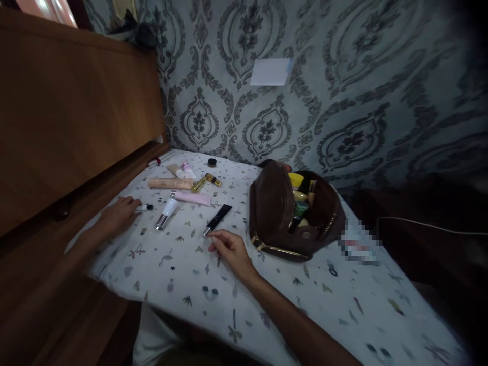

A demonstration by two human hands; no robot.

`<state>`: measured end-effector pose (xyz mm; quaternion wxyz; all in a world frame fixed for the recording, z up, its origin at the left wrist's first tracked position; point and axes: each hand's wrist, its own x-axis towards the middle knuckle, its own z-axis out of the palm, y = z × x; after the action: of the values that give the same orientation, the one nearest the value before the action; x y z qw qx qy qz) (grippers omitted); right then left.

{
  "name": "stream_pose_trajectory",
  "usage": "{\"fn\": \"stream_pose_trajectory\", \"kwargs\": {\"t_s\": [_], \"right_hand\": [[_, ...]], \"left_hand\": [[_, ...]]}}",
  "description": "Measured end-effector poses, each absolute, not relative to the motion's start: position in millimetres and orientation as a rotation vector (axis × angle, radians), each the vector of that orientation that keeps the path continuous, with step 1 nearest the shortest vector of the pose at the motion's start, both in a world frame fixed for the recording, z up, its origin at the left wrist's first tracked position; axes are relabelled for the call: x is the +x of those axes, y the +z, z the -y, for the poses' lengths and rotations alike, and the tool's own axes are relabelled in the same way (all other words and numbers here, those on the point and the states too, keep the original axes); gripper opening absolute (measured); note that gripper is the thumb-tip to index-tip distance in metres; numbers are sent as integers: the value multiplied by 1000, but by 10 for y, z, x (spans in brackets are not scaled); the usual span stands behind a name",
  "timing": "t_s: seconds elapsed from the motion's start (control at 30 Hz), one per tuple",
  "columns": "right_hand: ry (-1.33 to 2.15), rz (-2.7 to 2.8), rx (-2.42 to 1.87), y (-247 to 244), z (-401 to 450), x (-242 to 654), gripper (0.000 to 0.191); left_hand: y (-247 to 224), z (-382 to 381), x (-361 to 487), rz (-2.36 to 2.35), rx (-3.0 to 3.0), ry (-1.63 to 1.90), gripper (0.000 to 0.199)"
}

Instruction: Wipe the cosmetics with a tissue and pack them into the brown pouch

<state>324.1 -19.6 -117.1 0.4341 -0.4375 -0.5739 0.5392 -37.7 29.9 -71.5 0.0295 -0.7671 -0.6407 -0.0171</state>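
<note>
My left hand [121, 214] rests near the table's left edge, its fingers closed on a small white bottle with a black cap [145, 207]. My right hand [231, 250] pinches the silver-capped end of a black tube [218, 219], which lies on the cloth. Between my hands lies a white bottle with a silver cap [166, 213]. Behind it are a pink tube [192, 197], a long peach tube [171, 183], a beige tube [175, 171] and two gold items [206, 182]. A small black jar [212, 162] stands farther back.
An open brown bag [270, 203] holding yellow and green items sits to the right, with a blurred packet [358, 244] beyond it. A wooden cabinet [76, 101] borders the left side. Patterned wallpaper [267, 117] rises behind the cloth-covered table [152, 269].
</note>
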Motion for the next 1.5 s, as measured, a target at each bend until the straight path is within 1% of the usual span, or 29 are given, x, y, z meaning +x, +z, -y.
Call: {"fn": "stream_pose_trajectory", "kwargs": {"t_s": [0.1,0.17,0.23,0.3,0.33,0.4,0.5,0.57,0.63,0.7,0.8,1.0,1.13,1.27,1.37,1.5], "right_hand": [[1332,1389,-1065,-1149,209,3241,31],[1312,1354,-1044,-1133,214,3245,31],[1297,1315,-1017,-1112,218,3251,33],[1295,1272,-981,-1084,222,3258,39],[1295,1244,-965,-1068,223,3264,42],[1287,1184,-941,-1034,225,3278,48],[1233,1123,-957,-991,220,3312,48],[1176,1100,-991,-979,211,3337,45],[1123,1090,-1021,-981,203,3358,44],[1087,1114,-1027,-988,198,3374,43],[1036,1160,-1020,-992,198,3395,39],[1019,1154,-1041,-967,179,3427,37],[1022,1133,-1011,-952,185,3421,36],[1037,1145,-953,-942,209,3406,33],[1070,1172,-940,-933,216,3396,35],[1106,1123,-950,-931,200,3391,38]], "left_hand": [[-613,-260,-244,1969,-2282,-146,36],[-508,-248,-57,1903,-2299,-320,36],[-424,-233,226,1767,-2385,-544,37],[-379,-201,592,1531,-2541,-665,34],[-368,-176,792,1411,-2618,-650,31],[-354,-112,1184,1221,-2743,-490,25],[-346,-26,1623,1074,-2808,-236,22],[-366,-7,1762,1031,-2814,-188,23],[-415,-28,1787,1021,-2841,-219,23],[-485,-81,1736,1046,-2901,-339,25],[-590,-178,1612,1106,-3015,-562,34],[-668,-243,1506,1312,-3335,-735,34],[-644,-248,1484,1450,-3433,-966,35],[-664,-305,1440,1741,-3456,-1315,41],[-692,-317,1428,1888,-3398,-1462,44],[-711,-287,1435,2034,-3308,-1652,43]]}}
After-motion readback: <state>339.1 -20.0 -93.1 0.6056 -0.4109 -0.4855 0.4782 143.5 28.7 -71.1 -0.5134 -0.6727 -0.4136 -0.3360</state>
